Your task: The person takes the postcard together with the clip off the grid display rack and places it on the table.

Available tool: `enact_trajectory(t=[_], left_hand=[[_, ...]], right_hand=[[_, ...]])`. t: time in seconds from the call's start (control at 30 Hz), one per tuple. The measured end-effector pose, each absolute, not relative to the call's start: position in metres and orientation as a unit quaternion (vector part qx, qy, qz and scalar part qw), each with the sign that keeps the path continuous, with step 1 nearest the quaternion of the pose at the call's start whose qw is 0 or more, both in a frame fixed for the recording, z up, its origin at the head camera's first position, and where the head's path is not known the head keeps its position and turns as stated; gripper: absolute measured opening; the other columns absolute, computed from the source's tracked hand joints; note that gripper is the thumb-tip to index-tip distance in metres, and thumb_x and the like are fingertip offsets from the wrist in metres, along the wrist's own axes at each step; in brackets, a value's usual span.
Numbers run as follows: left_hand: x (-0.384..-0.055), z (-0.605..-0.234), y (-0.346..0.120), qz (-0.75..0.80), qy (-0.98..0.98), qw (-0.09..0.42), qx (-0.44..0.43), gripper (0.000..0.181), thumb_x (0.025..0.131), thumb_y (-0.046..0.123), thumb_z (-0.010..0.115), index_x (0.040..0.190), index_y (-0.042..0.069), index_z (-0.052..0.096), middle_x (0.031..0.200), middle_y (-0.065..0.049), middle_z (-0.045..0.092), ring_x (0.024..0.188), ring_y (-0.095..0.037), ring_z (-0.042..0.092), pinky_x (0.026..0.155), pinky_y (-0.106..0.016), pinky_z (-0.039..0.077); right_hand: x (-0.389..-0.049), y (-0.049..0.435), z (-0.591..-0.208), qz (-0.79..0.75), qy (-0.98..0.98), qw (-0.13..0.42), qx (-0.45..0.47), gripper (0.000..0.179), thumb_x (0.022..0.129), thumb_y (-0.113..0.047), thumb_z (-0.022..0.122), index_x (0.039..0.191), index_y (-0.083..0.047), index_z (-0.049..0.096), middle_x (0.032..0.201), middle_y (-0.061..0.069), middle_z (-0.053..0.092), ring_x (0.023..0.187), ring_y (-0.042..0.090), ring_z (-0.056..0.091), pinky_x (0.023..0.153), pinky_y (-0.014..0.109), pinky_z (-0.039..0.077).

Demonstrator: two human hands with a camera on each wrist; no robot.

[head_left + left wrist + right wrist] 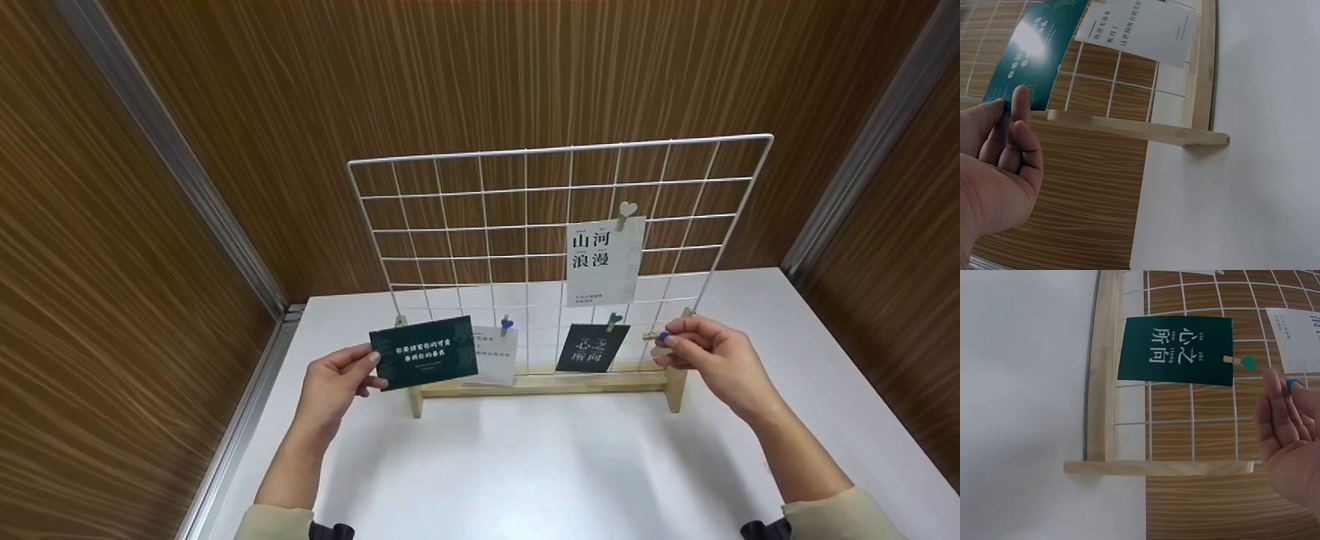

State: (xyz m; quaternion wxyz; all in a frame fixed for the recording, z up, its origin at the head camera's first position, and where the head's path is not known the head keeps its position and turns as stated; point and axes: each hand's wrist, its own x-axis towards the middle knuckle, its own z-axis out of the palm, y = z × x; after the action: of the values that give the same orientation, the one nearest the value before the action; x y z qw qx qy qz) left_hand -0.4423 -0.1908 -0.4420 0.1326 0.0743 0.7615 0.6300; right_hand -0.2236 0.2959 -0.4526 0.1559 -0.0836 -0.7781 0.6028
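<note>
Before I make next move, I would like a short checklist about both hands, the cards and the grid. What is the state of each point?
1. Left hand holds the held card by its edge: ok.
2. Right hand pinches the blue-heart clip: ok.
3. Held card is clipped to the wire grid: not ok, no clip is on it.
4. Held card touches the grid: cannot tell; it overlaps the lower white card in the head view.
5. White-heart clip is on the upper white card, green-heart clip on the dark card: ok.
6. Wooden stand is on the table: ok.
</note>
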Motion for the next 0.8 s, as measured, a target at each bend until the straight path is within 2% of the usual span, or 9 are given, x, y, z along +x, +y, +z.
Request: enact_trajectory(t=[0.2, 0.47, 0.8], left_hand=[[-0.442, -0.452, -0.199, 0.626, 0.766, 0.13, 0.067, 0.03, 0.106, 0.018, 0.068, 0.132, 0.002, 0.073, 0.113, -0.012, 0.078, 0.085, -0.024, 0.076, 0.075, -0.026, 0.056], [-0.441, -0.463, -0.209, 0.616, 0.775, 0.127, 0.056, 0.03, 0.107, 0.018, 0.068, 0.131, 0.001, 0.073, 0.113, -0.012, 0.078, 0.084, -0.024, 0.076, 0.074, -0.026, 0.056], [-0.438, -0.477, -0.216, 0.619, 0.773, 0.134, 0.035, 0.03, 0.106, 0.016, 0.069, 0.131, 0.001, 0.073, 0.113, -0.013, 0.075, 0.084, -0.025, 0.076, 0.073, -0.027, 0.056]], right_hand=[[-0.216, 0.302, -0.464, 0.613, -0.768, 0.157, -0.099, 0.033, 0.107, -0.009, 0.064, 0.129, 0.015, 0.058, 0.104, 0.003, 0.077, 0.092, 0.019, 0.079, 0.082, 0.03, 0.062], [-0.205, 0.31, -0.474, 0.607, -0.771, 0.147, -0.121, 0.035, 0.107, -0.011, 0.065, 0.131, 0.014, 0.057, 0.106, 0.013, 0.075, 0.092, 0.016, 0.078, 0.084, 0.031, 0.062], [-0.196, 0.319, -0.486, 0.607, -0.766, 0.164, -0.134, 0.033, 0.107, -0.007, 0.065, 0.128, 0.017, 0.057, 0.102, 0.008, 0.076, 0.089, 0.019, 0.079, 0.081, 0.03, 0.062]])
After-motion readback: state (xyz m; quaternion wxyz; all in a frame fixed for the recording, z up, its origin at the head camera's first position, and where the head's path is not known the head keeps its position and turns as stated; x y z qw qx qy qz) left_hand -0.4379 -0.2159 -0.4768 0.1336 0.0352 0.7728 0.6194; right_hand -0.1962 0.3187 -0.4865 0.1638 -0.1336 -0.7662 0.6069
